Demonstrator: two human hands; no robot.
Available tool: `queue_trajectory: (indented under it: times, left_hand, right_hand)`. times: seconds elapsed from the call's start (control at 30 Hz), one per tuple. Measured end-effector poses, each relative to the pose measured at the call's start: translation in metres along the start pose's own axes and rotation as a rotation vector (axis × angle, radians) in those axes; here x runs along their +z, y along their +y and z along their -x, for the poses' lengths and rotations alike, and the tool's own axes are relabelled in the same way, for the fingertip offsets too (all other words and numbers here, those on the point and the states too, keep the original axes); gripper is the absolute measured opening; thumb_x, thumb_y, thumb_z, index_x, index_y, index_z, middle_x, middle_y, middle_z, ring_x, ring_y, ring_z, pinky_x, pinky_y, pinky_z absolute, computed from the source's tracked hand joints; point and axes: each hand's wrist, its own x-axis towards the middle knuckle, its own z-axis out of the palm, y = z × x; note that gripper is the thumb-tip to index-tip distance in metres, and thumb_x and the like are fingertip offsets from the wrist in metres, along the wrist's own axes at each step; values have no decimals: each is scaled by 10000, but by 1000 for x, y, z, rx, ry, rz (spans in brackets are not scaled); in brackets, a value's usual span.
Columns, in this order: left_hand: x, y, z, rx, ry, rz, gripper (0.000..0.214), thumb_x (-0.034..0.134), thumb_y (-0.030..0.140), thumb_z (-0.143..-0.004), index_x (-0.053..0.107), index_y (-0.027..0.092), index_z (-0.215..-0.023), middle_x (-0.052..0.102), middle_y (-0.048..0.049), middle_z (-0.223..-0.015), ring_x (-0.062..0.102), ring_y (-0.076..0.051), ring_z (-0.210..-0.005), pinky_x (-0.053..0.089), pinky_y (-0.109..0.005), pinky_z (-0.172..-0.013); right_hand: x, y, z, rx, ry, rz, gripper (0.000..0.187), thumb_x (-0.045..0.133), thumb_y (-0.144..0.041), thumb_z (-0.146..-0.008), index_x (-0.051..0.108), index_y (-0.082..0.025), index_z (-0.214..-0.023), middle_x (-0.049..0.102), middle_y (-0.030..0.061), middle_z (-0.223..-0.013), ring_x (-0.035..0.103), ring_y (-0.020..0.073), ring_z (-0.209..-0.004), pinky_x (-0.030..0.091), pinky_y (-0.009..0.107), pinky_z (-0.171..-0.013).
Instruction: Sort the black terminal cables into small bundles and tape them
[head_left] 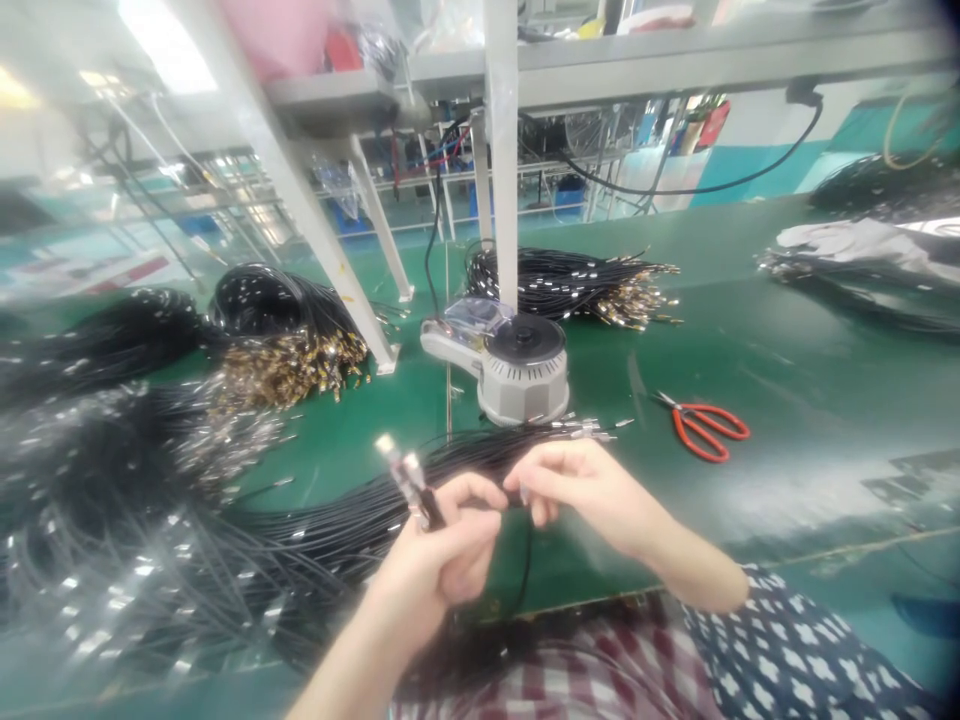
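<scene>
1. Over the near edge of a green flat-topped worktable (pixel 615 365), two bare hands work close together, fingertips nearly meeting.
2. The left hand (pixel 450 550) is closed around slim black cable ends with silvery, pale-tipped connectors (pixel 409 478), which stick up past its thumb side, tilted to the left.
3. The right hand (pixel 581 485) has its thumb and fingers pinched on a small pale piece (pixel 523 492), too blurred to identify; a thin black cable (pixel 527 565) hangs just below.
4. Behind the hands lies a long, loose spread of black cables (pixel 352 510), its silvery ends pointing right.
5. Just beyond that stands a light grey, many-sided tape dispenser with a black round top (pixel 525 385).
6. To its right, well apart from the hands, rest snips with orange-red loop handles (pixel 684 411).
7. At the back, a bundle of black cables with gold-coloured tips (pixel 630 300) lies beside a white upright metal post (pixel 501 200); on the left sits a looped black bundle with gold-coloured ends (pixel 289 368).
</scene>
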Motion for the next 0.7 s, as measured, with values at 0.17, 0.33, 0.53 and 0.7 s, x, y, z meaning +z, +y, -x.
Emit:
queue_trajectory:
  times: [0.17,0.33,0.53,0.7]
  left_hand:
    - [7,-7,0,-44,93,-139,312,794,361,-675,624,173,-857,400,114,-421,185,-10,-305,123,-161,-325]
    - [8,-22,-3,21,169,-216,318,804,397,-652,675,113,-711,529,26,-530,237,10,-327,117,-179,-347]
    - [4,-25,-4,116,244,-110,284,806,352,-661,677,102,-699,621,-28,-553,260,18,-313,118,-178,-362]
    - [-3,-32,-8,147,277,-78,303,823,366,-634,674,109,-694,640,-41,-556,245,18,-293,100,-179,-343]
  right_hand:
    - [6,2,-4,-19,-10,4,275,705,-397,-779,715,-127,-728,664,10,-655,500,62,-479,400,202,-480]
    - [13,12,-9,-58,-24,-18,301,701,-424,-771,685,-125,-742,618,-5,-599,518,88,-478,438,229,-488]
    - [-20,-3,-50,-462,340,716,311,409,-235,-958,672,-159,-1105,669,81,-979,613,168,-821,507,299,-751]
    - [-60,-27,-100,-527,572,1323,423,370,-67,-896,692,-173,-1149,607,142,-1105,515,272,-1001,457,388,-806]
